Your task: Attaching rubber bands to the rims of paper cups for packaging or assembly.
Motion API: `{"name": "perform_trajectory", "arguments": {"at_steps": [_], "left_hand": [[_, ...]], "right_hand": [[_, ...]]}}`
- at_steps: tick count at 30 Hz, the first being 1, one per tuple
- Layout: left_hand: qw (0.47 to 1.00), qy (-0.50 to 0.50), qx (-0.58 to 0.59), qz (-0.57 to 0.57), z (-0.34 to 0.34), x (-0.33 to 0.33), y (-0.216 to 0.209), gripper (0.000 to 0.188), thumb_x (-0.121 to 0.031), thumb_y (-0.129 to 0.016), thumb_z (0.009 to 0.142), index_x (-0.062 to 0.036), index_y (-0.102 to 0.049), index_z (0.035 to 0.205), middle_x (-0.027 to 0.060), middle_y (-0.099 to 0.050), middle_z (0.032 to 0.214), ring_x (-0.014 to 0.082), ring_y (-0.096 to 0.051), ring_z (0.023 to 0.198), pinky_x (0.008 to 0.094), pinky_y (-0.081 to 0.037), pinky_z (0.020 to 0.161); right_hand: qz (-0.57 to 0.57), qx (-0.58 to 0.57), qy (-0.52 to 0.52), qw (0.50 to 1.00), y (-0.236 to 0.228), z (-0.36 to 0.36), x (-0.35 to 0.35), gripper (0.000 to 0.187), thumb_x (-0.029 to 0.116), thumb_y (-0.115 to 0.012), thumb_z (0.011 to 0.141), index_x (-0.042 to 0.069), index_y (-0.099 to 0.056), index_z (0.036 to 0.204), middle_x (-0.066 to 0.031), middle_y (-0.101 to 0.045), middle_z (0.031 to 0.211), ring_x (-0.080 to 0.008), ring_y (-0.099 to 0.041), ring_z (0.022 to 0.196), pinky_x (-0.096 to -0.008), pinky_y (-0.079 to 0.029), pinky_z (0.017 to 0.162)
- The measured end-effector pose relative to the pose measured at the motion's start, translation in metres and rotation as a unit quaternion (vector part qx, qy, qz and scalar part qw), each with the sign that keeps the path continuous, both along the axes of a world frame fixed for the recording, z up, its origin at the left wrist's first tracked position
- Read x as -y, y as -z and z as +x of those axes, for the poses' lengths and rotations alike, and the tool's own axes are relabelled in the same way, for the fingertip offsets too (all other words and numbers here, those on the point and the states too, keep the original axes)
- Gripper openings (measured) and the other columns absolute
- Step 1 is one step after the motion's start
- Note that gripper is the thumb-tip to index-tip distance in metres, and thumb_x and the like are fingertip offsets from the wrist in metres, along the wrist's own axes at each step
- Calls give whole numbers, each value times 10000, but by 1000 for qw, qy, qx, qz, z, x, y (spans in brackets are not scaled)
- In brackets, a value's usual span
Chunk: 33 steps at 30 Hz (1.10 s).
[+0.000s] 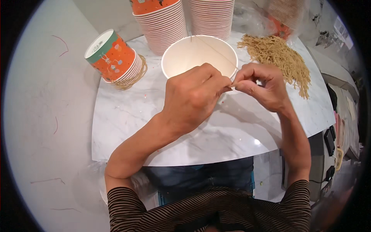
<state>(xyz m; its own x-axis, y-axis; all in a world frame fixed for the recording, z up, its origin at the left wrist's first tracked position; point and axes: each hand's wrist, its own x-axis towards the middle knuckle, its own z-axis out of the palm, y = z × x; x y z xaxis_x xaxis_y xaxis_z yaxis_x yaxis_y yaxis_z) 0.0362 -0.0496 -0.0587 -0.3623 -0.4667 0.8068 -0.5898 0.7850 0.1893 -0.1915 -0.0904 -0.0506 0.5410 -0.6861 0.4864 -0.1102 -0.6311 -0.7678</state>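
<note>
String point(224, 56): slants away leftward across upright cup point(179, 58)
Right hand point(266, 86): pinched on string
Left hand point(195, 94): curled; I can't tell its hold

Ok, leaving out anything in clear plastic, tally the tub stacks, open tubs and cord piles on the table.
Tall tub stacks: 2
Short orange-and-green tub stack: 1
Open white tub: 1
Tan cord pile: 1
Total: 5
</note>
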Motion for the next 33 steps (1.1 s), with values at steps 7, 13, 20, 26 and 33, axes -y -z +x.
{"name": "perform_trajectory", "arguments": {"at_steps": [7,13,20,26,33], "left_hand": [[999,1,13,48,-4,1,-5,213,12,-812,782,-53,-736,970,65,-705,871,250,-688,757,348,-532,617],[995,-6,-4,100,-10,-2,-2,205,-45,-842,769,-73,-751,951,47,-677,866,229,-674,755,345,-533,628],[987,22,-34,153,-15,-5,-7,200,15,-827,791,-69,-791,969,62,-668,841,180,-655,728,291,-518,562],[995,-14,75,57,-20,-15,-17,195,14,-837,758,-63,-787,931,65,-670,846,168,-648,715,280,-484,553],[994,-28,103,19,-20,-11,-18,257,54,-821,726,-58,-778,953,74,-683,849,212,-665,719,307,-509,590]], "right_hand": [[-28,-109,-16,993,-21,-21,17,64,52,-715,943,-7,-733,962,10,-657,752,-46,-545,674,-225,-432,595],[108,-55,-49,991,-19,-22,12,93,79,-711,963,-11,-732,962,28,-669,793,-31,-551,715,-216,-437,623],[57,-53,-64,995,-13,-28,6,86,80,-721,960,-2,-741,969,34,-668,787,-21,-541,700,-208,-426,608],[-37,-25,-48,998,0,-38,7,87,100,-749,950,15,-762,951,12,-677,739,-37,-540,637,-222,-406,555],[-38,85,-4,996,15,-52,14,80,101,-752,947,23,-743,934,21,-647,786,-53,-531,665,-226,-404,575]]}}
